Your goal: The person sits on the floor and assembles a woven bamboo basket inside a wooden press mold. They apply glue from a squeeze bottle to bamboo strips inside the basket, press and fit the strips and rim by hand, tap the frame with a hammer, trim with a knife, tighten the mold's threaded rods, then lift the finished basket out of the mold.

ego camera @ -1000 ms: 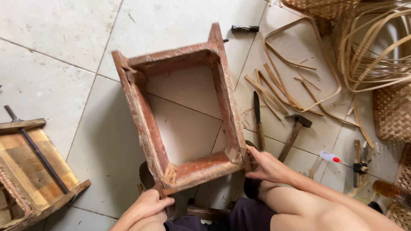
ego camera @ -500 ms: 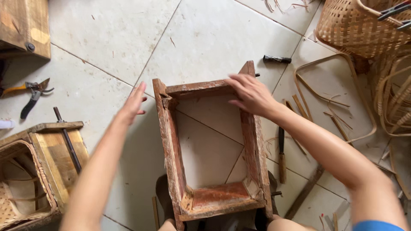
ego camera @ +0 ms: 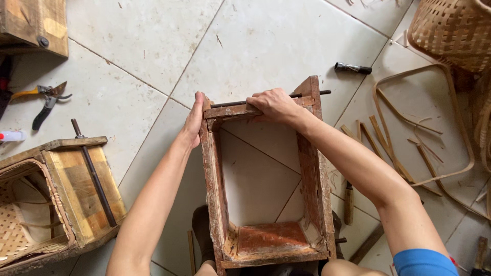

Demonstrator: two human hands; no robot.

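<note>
the tiled floor (ego camera: 286, 36) is carrying everything here. the reddish wooden frame (ego camera: 266, 168), an open rectangular box form, is standing on it right in front of the person, its near end between their knees and its far end pointing away. both arms are stretching out straight over it toward that far end. the right forearm is crossing above the frame's right wall, and the right hand (ego camera: 275, 105) is lying palm down, fingers curled over the far crossbar and the dark metal rod (ego camera: 307, 94) running along it. the left hand (ego camera: 194, 121) is pressing flat against the outside of the far left corner, fingers together and extended, not wrapped around anything. to the left, a second wooden frame (ego camera: 76, 189) with a woven basket inside is lying near. pliers (ego camera: 43, 97) are lying farther left. bamboo strips (ego camera: 409, 143) are scattered to the right.
</note>
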